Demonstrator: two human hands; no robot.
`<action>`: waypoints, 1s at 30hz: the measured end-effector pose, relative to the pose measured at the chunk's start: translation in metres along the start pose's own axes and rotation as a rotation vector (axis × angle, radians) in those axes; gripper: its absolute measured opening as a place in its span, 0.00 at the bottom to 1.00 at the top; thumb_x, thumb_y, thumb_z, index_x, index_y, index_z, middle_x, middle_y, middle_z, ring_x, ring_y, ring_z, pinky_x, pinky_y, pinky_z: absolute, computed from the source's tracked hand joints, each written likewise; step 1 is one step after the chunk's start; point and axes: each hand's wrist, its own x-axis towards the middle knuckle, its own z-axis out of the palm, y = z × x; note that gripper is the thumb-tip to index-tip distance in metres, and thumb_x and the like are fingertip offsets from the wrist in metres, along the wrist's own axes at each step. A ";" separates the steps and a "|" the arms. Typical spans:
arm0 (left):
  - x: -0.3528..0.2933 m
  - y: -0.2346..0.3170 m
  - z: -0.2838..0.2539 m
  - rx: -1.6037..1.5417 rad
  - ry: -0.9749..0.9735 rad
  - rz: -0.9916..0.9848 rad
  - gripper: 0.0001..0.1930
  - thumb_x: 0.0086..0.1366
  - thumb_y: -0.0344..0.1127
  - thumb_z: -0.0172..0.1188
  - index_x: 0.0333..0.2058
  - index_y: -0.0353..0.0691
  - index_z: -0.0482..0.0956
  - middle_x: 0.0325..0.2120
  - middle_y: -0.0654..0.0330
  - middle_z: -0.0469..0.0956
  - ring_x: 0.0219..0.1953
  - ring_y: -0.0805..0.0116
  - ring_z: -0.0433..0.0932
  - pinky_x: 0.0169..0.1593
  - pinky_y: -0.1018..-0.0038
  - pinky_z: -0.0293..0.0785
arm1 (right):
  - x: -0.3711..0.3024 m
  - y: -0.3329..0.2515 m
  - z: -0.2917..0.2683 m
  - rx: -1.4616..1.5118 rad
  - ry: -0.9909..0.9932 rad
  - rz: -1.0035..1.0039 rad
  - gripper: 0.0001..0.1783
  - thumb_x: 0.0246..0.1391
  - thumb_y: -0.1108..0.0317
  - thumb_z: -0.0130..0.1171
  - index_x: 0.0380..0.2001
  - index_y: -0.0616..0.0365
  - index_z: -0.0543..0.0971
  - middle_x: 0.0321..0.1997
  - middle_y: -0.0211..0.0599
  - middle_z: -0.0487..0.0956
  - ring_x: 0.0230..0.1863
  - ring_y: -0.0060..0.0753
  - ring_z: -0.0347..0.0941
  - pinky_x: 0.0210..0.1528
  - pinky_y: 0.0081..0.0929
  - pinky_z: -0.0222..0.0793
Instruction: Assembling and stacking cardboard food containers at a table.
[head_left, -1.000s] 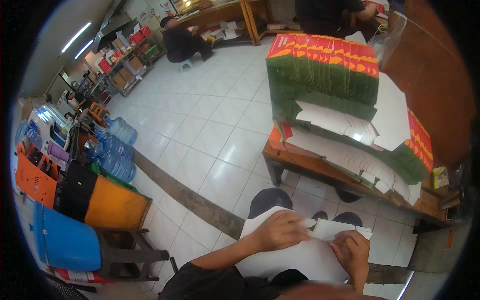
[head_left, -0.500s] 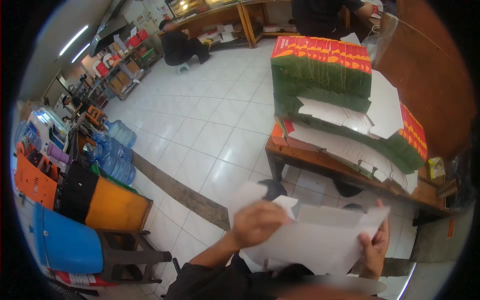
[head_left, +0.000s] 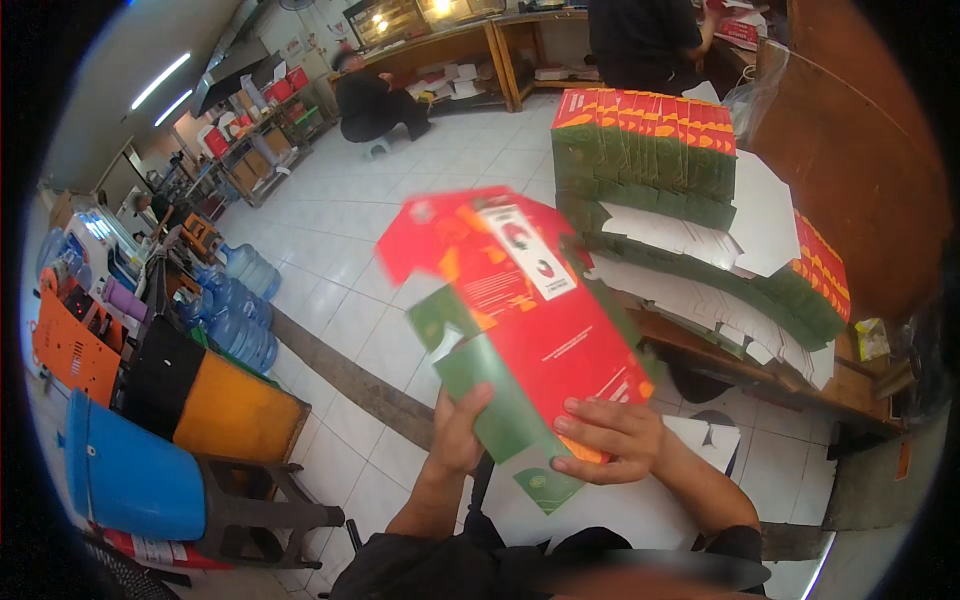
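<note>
Tiled floor: pale squares [head_left: 350,240] spread beyond the hands, crossed by a rough grey strip [head_left: 370,385].
Wooden counter: to the right [head_left: 735,362], carrying packed rows of cartons.
Carton rows: an upper row [head_left: 650,150] with red-and-orange tops and green sides; below it a lower row [head_left: 700,285], green with white edges showing.
Pale card: a white piece [head_left: 620,515] lies under the hands, over the person's lap; whether it is one sheet or several, I cannot tell.
Carton blank: red, orange and green [head_left: 560,340], raised in front of the body, printed face up, just left of the counter's near end; its far flaps spread out and blur.
Left hand: at the lower left edge of the blank [head_left: 460,430], thumb pressed on the green panel; the other fingers are mostly hidden behind.
Right hand: on the near right part [head_left: 615,440], fingers slightly spread and laid over the printed panel; its thumb is unclear.
Step in hand: seemingly positioning one opened blank, not yet box-shaped.
Next move: judged from this hold, it calls for two-handed support, as the unsupported far end could sag.
</note>
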 end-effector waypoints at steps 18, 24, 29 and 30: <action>-0.005 -0.071 0.001 -0.214 0.120 0.016 0.23 0.74 0.48 0.41 0.60 0.40 0.63 0.55 0.55 0.71 0.57 0.63 0.71 0.60 0.63 0.69 | -0.038 0.020 0.021 -0.022 -0.054 0.254 0.23 0.50 0.59 0.64 0.52 0.28 0.78 0.60 0.36 0.70 0.56 0.38 0.73 0.42 0.22 0.77; -0.001 -0.071 -0.002 0.001 0.337 0.045 0.26 0.74 0.53 0.38 0.59 0.39 0.64 0.53 0.56 0.72 0.53 0.64 0.73 0.57 0.65 0.70 | -0.033 0.020 0.017 -0.016 -0.137 0.160 0.23 0.54 0.61 0.60 0.54 0.29 0.77 0.61 0.41 0.71 0.54 0.38 0.75 0.44 0.23 0.76; 0.002 -0.079 0.001 0.082 0.283 0.072 0.26 0.72 0.53 0.46 0.58 0.38 0.65 0.51 0.56 0.73 0.51 0.64 0.75 0.54 0.67 0.73 | -0.033 0.021 0.019 0.029 -0.099 0.297 0.25 0.55 0.63 0.56 0.57 0.30 0.75 0.64 0.47 0.69 0.57 0.41 0.74 0.45 0.23 0.76; 0.001 -0.081 0.002 0.078 0.291 0.091 0.26 0.72 0.53 0.46 0.58 0.38 0.65 0.51 0.56 0.73 0.51 0.64 0.75 0.54 0.67 0.73 | -0.034 0.023 0.019 0.037 -0.075 0.298 0.25 0.55 0.63 0.56 0.57 0.30 0.75 0.64 0.47 0.69 0.57 0.41 0.74 0.45 0.23 0.76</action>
